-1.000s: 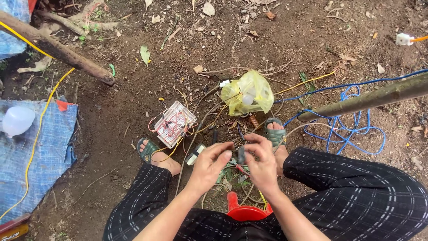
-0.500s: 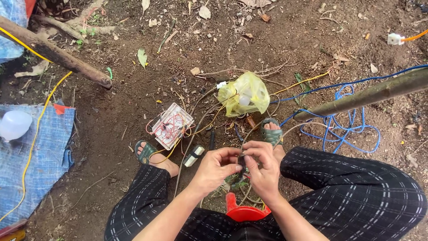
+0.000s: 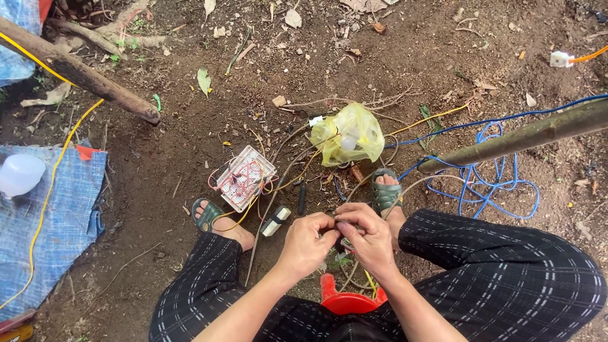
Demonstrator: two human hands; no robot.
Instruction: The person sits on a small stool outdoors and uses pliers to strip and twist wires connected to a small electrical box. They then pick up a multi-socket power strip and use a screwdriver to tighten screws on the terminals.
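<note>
A person squats on bare brown soil, knees spread in dark checked trousers, with the left hand and right hand drawn together at the centre of the scene. The fingertips of both hands meet and pinch around something small between them; it is too hidden by the fingers to tell what it is, though thin wires trail down from beneath the hands toward a red plastic stool at six o'clock.

Green sandals cover both feet, planted either side of the work. At about ten o'clock from the hands, just beyond the left foot, lies a white breadboard laced with red jumper wires. A small black-and-white device rests on the ground just beside the left hand, between it and the breadboard. At twelve o'clock sits a crumpled yellow plastic bag with a pale object inside, wires running from it toward the hands.

A tangle of blue cable lies at two o'clock, under a slanting grey-green pole. At the far left, a blue tarpaulin carries a white bulb, with a yellow cord crossing it. A weathered wooden branch angles in from ten o'clock, and dry leaves dot the soil.
</note>
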